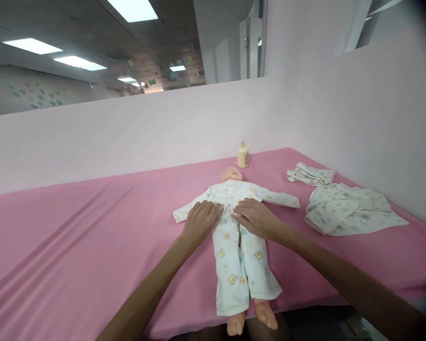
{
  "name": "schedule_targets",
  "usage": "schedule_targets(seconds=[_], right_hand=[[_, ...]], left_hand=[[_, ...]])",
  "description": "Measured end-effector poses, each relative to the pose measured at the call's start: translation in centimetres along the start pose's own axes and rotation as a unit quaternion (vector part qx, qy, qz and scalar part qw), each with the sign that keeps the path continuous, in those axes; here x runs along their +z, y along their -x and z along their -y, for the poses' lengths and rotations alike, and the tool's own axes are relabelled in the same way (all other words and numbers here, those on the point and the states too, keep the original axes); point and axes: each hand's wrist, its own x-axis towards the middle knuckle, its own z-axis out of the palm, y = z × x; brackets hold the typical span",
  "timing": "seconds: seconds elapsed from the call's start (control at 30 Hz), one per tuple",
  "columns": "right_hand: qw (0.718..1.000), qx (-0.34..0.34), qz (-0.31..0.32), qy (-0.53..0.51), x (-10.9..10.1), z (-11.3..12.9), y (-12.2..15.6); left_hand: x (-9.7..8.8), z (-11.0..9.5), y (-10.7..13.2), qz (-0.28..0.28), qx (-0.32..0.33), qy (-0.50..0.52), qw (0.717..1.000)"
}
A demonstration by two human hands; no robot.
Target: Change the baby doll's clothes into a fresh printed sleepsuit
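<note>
A baby doll [232, 174] lies on its back, its head away from me and its bare feet over the near edge of the bed. It wears a white long-sleeved baby top [230, 190] and matching baby trousers [231, 272] printed with small animal faces. My left hand [203, 220] has its fingers curled on the top's lower edge, on the left of the waist. Opposite it, my right hand [257, 219] pinches the same top's lower edge on the right. The two hands are a small gap apart, and the fingertips are partly hidden in the cloth.
Pink sheet [128, 227] covers the bed surface, with creases at the left. A cream pump bottle [243, 156] stands beyond the doll's head. Two printed cloths, a smaller crumpled one [310, 174] and a larger one [351, 210], lie at right near the white wall [362, 123].
</note>
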Motion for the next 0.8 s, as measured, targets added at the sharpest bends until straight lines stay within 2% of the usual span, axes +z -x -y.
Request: schedule_targets(seconds=[0.07,0.13,0.23,0.3,0.37,0.47,0.57,0.63,0.7,0.77,0.8], right_hand=[[0.998,0.009,0.041,-0.038,-0.8,-0.2,-0.2],[0.994,0.053,0.058,-0.081,-1.4,-0.4,-0.6],[0.98,0.171,0.02,-0.095,-1.7,-0.8,-2.1],[0.966,0.244,-0.018,-0.085,-1.6,-1.4,-3.7],[0.953,0.291,-0.024,-0.083,-1.4,-2.4,-5.7],[0.945,0.317,0.047,-0.07,-1.1,-4.3,-8.9],[0.944,0.309,0.107,-0.051,-0.3,-5.8,-11.6],[0.944,0.304,0.122,-0.031,0.4,-6.4,-13.0],[0.942,0.304,0.143,0.001,1.1,-6.7,-13.9],[0.939,0.3,0.166,0.035,1.4,-6.8,-14.5],[0.937,0.296,0.178,0.051,1.5,-6.9,-14.7]], left_hand=[[-0.3,-0.7,0.0,0.017,-0.047,0.082,0.995],[-0.5,-1.3,-0.2,0.045,-0.098,0.161,0.981],[-0.5,-1.8,-0.8,0.082,-0.13,0.184,0.971],[-0.6,-2.0,-1.5,0.097,-0.113,0.132,0.98],[-1.1,-2.6,-2.1,0.113,-0.071,0.064,0.989],[-2.3,-3.9,-2.7,0.128,0.004,-0.014,0.992],[-3.4,-4.6,-3.0,0.16,0.057,-0.018,0.985],[-4.0,-3.8,-3.4,0.19,0.063,0.043,0.979],[-4.4,-1.8,-4.4,0.232,0.049,0.176,0.955],[-4.3,0.8,-6.0,0.269,0.005,0.343,0.9],[-3.9,2.0,-7.0,0.27,-0.037,0.41,0.871]])
